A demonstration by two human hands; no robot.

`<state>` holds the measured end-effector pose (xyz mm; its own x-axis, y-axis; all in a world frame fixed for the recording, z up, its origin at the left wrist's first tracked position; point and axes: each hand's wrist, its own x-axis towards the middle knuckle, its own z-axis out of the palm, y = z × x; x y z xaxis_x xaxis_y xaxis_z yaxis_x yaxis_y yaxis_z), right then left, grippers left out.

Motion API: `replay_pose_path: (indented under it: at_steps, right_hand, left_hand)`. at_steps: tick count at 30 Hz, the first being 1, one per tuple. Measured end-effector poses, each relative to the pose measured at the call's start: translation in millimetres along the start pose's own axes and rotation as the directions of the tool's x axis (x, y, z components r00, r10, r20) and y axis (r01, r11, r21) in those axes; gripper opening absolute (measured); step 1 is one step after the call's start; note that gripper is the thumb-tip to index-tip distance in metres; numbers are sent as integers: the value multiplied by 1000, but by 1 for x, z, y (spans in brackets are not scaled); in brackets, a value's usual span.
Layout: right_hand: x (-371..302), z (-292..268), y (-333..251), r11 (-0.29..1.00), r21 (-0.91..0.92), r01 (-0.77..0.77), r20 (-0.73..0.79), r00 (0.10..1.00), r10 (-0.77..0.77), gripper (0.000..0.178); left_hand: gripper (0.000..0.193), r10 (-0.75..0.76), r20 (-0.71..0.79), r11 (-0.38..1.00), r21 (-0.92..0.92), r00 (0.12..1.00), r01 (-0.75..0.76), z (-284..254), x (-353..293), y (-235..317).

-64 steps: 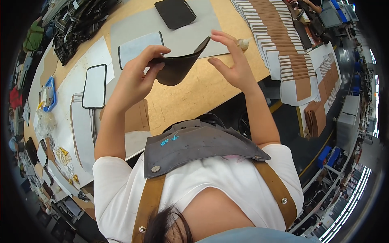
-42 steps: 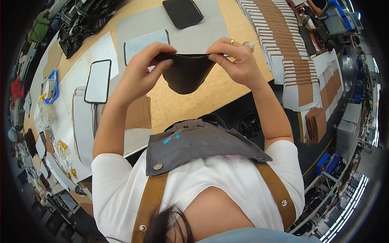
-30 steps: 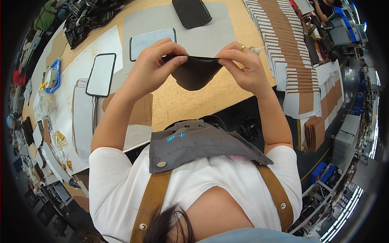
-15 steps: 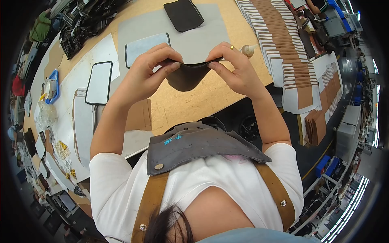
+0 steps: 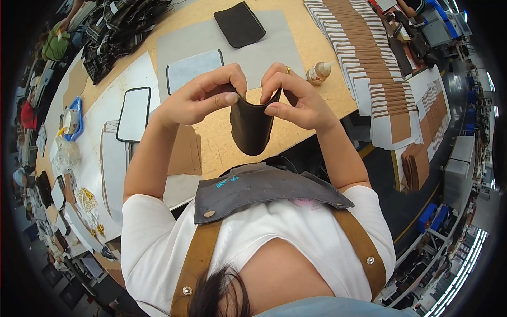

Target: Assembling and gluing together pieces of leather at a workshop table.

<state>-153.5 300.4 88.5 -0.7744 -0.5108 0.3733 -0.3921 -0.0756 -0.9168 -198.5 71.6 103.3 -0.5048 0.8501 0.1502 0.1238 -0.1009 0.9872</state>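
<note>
A black leather-like panel hangs between my hands above the near part of the table, its body curved and its lower end drooping toward me. My left hand pinches its top edge at the left with thumb and fingers. At the other end of that edge, my right hand grips it the same way. Beyond my hands, a pale panel with a dark border lies on a grey sheet. Farther back on that sheet rests a black rounded panel.
A small bottle stands right of my right hand. Rows of overlapping brown-and-white pieces fill the right side. At left lie a white dark-edged panel, a blue tray and plaid cloth. Brown sheets lie near my left forearm.
My hands have drawn closer together and slightly nearer to me. The black panel, stretched wide before, now bends into a deeper curve and hangs lower. The bottle shows more fully.
</note>
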Motion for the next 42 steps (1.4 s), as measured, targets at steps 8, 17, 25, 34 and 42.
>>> replay_pose_path:
  at_steps: [8,17,25,34,42]
  right_hand:
    - [-4,0,1,995,97,-18,-40,999,22,11]
    - [2,7,-8,799,-592,107,-58,983,-175,9]
    - [0,6,5,938,-339,72,-41,995,-91,10]
    - [-3,2,1,935,-354,16,-30,999,-28,11]
    - [-8,2,10,958,-286,-17,-84,996,-8,9]
  left_hand:
    - [15,53,-28,999,5,998,-53,5,5,1]
    - [14,81,-168,968,249,982,-37,7,6,-2]
    - [14,38,-145,966,260,989,1,11,8,2]
    - [13,26,-171,983,183,985,6,7,7,-10]
    - [17,135,-165,839,543,977,-24,10,10,-9]
